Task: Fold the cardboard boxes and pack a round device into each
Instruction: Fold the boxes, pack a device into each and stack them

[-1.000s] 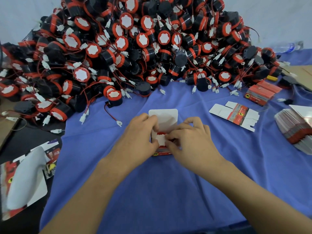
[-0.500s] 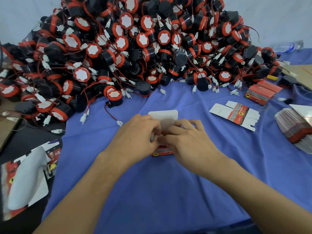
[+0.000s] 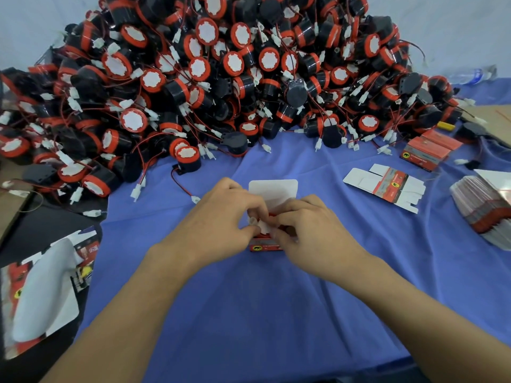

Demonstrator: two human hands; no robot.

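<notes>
A small red cardboard box [image 3: 266, 246] stands on the blue cloth [image 3: 249, 313] at the centre, its white lid flap [image 3: 273, 189] raised behind my fingers. My left hand [image 3: 218, 225] and my right hand [image 3: 309, 230] curl round the box from both sides, fingertips pinching white parts at its open top. A red and white round device shows between the fingers, mostly hidden. A huge heap of black and red round devices [image 3: 221, 78] with wires fills the back.
A flat unfolded box [image 3: 384, 186] lies right of centre. Folded red boxes [image 3: 428, 150] sit behind it. A stack of flat box blanks [image 3: 486, 211] is at the right edge. One loose device [image 3: 188, 158] stands near the heap. Printed sheets [image 3: 44, 294] lie at the left.
The white lid flap dipped lower half a second ago and now stands up again. Both hands stay on the box, fingers shifting at its top.
</notes>
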